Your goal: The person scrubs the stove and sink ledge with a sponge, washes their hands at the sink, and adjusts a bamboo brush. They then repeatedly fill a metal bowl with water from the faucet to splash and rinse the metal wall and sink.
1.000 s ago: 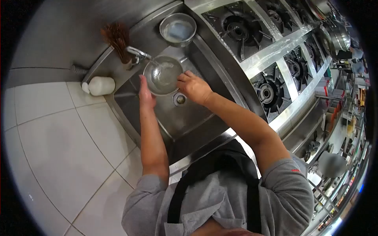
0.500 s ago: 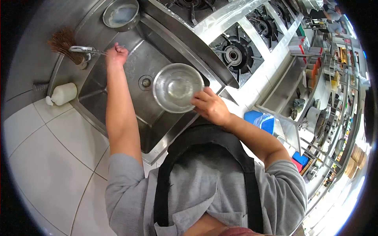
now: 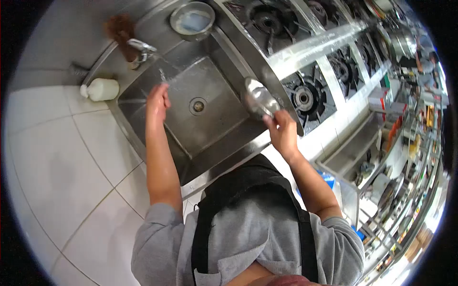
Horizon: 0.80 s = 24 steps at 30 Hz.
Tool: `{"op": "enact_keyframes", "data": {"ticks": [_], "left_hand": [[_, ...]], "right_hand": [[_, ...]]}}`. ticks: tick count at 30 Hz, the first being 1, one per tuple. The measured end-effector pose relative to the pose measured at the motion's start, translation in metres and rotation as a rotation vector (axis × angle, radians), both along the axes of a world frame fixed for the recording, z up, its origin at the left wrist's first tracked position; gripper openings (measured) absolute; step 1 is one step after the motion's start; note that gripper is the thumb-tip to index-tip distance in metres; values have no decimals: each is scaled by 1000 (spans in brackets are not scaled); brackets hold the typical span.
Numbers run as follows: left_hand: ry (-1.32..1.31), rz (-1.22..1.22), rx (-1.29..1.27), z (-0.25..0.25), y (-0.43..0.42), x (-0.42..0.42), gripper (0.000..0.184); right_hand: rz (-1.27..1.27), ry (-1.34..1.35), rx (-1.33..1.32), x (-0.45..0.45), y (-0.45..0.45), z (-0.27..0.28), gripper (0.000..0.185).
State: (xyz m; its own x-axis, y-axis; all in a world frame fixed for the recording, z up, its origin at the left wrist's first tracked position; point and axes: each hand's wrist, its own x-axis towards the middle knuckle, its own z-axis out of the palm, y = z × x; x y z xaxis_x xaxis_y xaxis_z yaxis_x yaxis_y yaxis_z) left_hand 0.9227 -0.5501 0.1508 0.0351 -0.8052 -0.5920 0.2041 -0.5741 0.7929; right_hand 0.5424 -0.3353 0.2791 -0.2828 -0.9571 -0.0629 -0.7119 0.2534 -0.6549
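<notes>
A shiny metal bowl (image 3: pixel 261 97), tilted steeply and somewhat blurred, is pinched at its rim by my right hand (image 3: pixel 282 131) over the right edge of the sink. My left hand (image 3: pixel 158 102) is over the left part of the sink (image 3: pixel 210 95), just below a thin stream of water from the faucet (image 3: pixel 142 45). Its fingers are curled loosely, and nothing shows in them. Between my hands lies the drain (image 3: pixel 198 106) in the sink floor.
Another metal bowl (image 3: pixel 192 21) holding something pale and bluish stands at the sink's far corner. A brush (image 3: pixel 121 35) and a white bottle (image 3: pixel 103 89) are at the left. Stove burners (image 3: pixel 303 97) lie to the right, with a person (image 3: pixel 426 64) beyond.
The bowl has left the water, moved right in my right hand and gone from level to tilted. My left hand let go of it and is now beneath the faucet stream. The view has also shifted.
</notes>
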Motion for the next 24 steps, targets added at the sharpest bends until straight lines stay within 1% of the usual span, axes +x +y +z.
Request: {"op": "enact_keyframes", "data": {"ticks": [1,2,3,4,6,7,10,11,13,14,16,17,18,19,20,21,22,23,24], "left_hand": [[-69,-8,13,-7,26,14,19],[-136,23,88,0,54,20,19],[-128,59,73,-8,80,30,20],[-144,73,74,-13,106,39,21],[-130,152,72,-1,158,44,21],[-135,182,73,-4,183,49,21],[-155,227,95,-3,255,56,21],[-156,264,83,8,275,50,21],[-198,337,165,40,319,32,31],[-206,377,164,40,344,28,31],[-247,348,93,44,404,22,40],[-275,399,112,51,429,14,40],[-251,421,156,63,459,1,39],[-235,447,207,78,495,-11,37],[-281,454,247,85,534,-24,34],[-324,458,280,82,571,-36,32],[-286,513,258,73,619,-49,30],[-408,508,402,70,652,-70,29],[-503,454,481,50,694,-84,30]], "right_hand": [[-20,-29,-98,6,-28,6,31],[-63,-37,-124,10,-54,7,38],[-69,-33,-117,8,-80,0,45],[-109,-90,-77,17,-104,15,48],[-62,-96,-155,21,-149,6,47],[-35,-110,-182,25,-166,8,46],[14,-84,-246,44,-192,25,45],[49,-93,-259,51,-194,33,45],[148,2,-216,65,-184,41,46],[230,-4,-259,69,-182,35,45],[333,-56,-245,82,-177,25,45],[407,-95,-234,91,-175,19,45],[445,-111,-63,99,-178,12,45],[588,-89,-155,106,-180,8,45],[660,-132,-242,117,-191,-20,44],[715,-121,-198,127,-195,-21,42],[720,-202,-151,138,-200,-29,39],[715,-266,-101,143,-205,-42,36],[746,-289,-88,145,-209,-53,36]]}}
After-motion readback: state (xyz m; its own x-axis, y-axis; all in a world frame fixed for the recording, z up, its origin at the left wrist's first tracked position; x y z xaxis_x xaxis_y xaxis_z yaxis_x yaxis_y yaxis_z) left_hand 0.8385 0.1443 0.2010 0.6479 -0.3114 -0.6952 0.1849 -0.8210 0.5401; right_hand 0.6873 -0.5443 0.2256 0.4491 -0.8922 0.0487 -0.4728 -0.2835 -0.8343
